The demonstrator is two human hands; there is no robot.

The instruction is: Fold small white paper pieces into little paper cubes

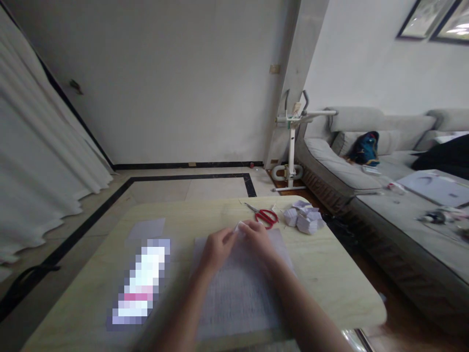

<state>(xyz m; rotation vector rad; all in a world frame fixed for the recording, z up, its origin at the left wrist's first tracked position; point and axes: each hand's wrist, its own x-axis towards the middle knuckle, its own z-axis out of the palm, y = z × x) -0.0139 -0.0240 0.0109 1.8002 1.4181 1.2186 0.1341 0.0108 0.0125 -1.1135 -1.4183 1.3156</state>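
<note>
Both my hands meet over the far part of a large greyish sheet [238, 298] on the light wooden table. Between my fingertips is a small piece of white paper [239, 226]. My left hand [219, 245] pinches it from the left, and my right hand [257, 237] grips it from the right. Just beyond my right hand lie scissors [266, 217] with red handles, their blades pointing to the far left. Right of the scissors sits a cluster of folded white paper pieces [303, 216]. My fingers hide part of the held paper.
On the table's [340, 283] left side lie a pale paper sheet [147, 228] and a blurred-out bright oblong [142, 281]. A grey sofa [340, 161] stands at the right, with white exercise equipment [291, 146] beside it. A white curtain [44, 137] hangs left.
</note>
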